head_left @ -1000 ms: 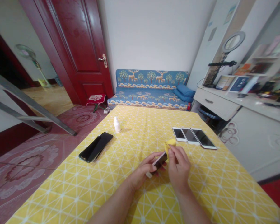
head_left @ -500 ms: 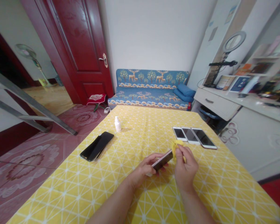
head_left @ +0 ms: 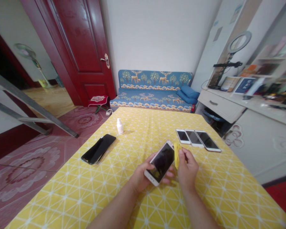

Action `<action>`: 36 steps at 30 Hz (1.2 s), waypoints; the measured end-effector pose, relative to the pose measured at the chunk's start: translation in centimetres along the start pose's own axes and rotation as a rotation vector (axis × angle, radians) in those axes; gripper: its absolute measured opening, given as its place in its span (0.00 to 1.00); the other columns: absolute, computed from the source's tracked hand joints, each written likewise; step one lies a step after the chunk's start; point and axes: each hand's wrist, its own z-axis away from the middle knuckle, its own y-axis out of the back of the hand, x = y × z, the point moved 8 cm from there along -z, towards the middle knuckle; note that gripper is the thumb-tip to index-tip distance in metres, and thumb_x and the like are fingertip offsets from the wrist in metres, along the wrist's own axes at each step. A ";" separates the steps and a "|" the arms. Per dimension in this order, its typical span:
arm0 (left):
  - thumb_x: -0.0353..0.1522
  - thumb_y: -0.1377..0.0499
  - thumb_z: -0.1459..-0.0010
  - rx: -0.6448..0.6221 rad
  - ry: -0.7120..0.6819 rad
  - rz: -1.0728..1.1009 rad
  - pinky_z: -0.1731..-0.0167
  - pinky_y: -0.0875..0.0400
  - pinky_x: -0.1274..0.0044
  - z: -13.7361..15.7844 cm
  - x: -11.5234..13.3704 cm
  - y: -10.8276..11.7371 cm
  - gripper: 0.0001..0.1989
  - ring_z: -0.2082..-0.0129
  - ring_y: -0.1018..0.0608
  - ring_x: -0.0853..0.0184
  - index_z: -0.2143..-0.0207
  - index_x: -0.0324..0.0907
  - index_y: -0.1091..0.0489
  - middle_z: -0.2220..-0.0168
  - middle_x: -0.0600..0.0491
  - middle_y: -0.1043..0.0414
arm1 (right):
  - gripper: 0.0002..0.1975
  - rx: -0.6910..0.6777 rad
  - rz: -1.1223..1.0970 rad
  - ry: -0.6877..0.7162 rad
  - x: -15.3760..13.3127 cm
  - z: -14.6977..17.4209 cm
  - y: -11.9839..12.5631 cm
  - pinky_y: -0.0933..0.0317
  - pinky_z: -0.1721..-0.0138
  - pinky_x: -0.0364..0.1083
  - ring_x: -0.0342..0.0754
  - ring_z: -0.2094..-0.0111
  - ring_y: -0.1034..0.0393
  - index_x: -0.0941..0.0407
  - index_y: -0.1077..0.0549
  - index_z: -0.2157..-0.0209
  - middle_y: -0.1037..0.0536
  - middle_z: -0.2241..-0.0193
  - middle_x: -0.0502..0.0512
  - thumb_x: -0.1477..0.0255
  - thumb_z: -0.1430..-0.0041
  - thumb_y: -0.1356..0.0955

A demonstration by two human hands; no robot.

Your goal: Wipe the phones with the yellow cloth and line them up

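Note:
A white-framed smartphone (head_left: 162, 163) with a dark screen lies tilted in my left hand (head_left: 143, 173); the thumb rests over its near left edge and the fingertips come round the other side. My right hand (head_left: 187, 167) pinches a folded yellow cloth (head_left: 176, 155) against the phone's upper right edge. Part of the cloth is hidden by the fingers. Both hands are above the patterned yellow tablecloth (head_left: 105, 194).
Three white phones (head_left: 194, 138) lie side by side at the right. To the left are dark phones (head_left: 98, 149), apparently stacked, and a small white bottle (head_left: 119, 126). Beyond the table stands a blue sofa (head_left: 147, 97); a metal ladder (head_left: 38, 121) is at the left.
My left hand has turned the phone so that its screen now faces up toward me. The right hand has shifted slightly left, with the cloth still at the phone's edge.

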 end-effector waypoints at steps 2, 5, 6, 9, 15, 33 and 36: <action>0.33 0.47 0.48 0.025 -0.006 0.033 0.57 0.34 0.62 0.1 0.1 0.3 0.34 0.55 0.24 0.50 0.39 0.33 0.48 0.52 0.32 0.29 | 0.15 -0.023 0.009 0.015 0.1 0.3 -0.6 0.36 0.64 0.48 0.51 0.65 0.29 0.58 0.25 0.62 0.22 0.65 0.59 0.62 0.40 0.36; 0.32 0.48 0.47 0.080 -0.039 0.060 0.56 0.34 0.61 0.2 0.6 1.0 0.33 0.54 0.24 0.49 0.38 0.33 0.49 0.51 0.32 0.29 | 0.14 -0.096 0.010 0.063 -0.3 1.1 -1.7 0.35 0.62 0.49 0.51 0.63 0.27 0.58 0.24 0.62 0.21 0.63 0.60 0.63 0.41 0.35; 0.32 0.48 0.47 0.100 -0.052 0.066 0.56 0.34 0.60 0.3 0.7 1.3 0.33 0.54 0.24 0.50 0.38 0.34 0.49 0.52 0.33 0.29 | 0.14 -0.120 0.006 0.079 -0.5 1.3 -2.0 0.34 0.62 0.49 0.51 0.63 0.27 0.58 0.24 0.62 0.21 0.63 0.60 0.64 0.41 0.35; 0.32 0.49 0.47 0.131 -0.071 0.080 0.57 0.33 0.60 0.3 0.9 1.6 0.34 0.56 0.23 0.50 0.37 0.35 0.50 0.53 0.34 0.28 | 0.13 -0.160 -0.003 0.095 -0.8 1.8 -2.5 0.33 0.63 0.49 0.51 0.64 0.27 0.58 0.25 0.62 0.21 0.62 0.60 0.64 0.40 0.36; 0.31 0.47 0.47 0.137 -0.076 0.094 0.59 0.31 0.61 0.1 1.0 1.3 0.34 0.57 0.22 0.51 0.37 0.36 0.49 0.55 0.35 0.26 | 0.15 -0.171 -0.005 0.035 0.0 1.8 -2.6 0.33 0.66 0.48 0.49 0.70 0.28 0.58 0.26 0.61 0.22 0.67 0.58 0.63 0.40 0.36; 0.41 0.45 0.40 0.453 -0.213 0.172 0.53 0.32 0.69 -0.3 1.2 4.6 0.18 0.58 0.23 0.60 0.57 0.36 0.27 0.58 0.45 0.24 | 0.06 -0.414 0.193 0.378 -2.7 3.8 -5.4 0.37 0.63 0.50 0.50 0.66 0.31 0.55 0.25 0.68 0.24 0.70 0.54 0.74 0.43 0.35; 0.43 0.47 0.40 0.431 -0.226 0.179 0.52 0.32 0.71 -0.3 1.5 4.3 0.21 0.58 0.24 0.61 0.57 0.34 0.27 0.59 0.44 0.25 | 0.08 -0.507 0.070 0.379 -4.1 5.5 -6.2 0.36 0.63 0.48 0.49 0.64 0.30 0.54 0.26 0.65 0.25 0.68 0.54 0.75 0.41 0.37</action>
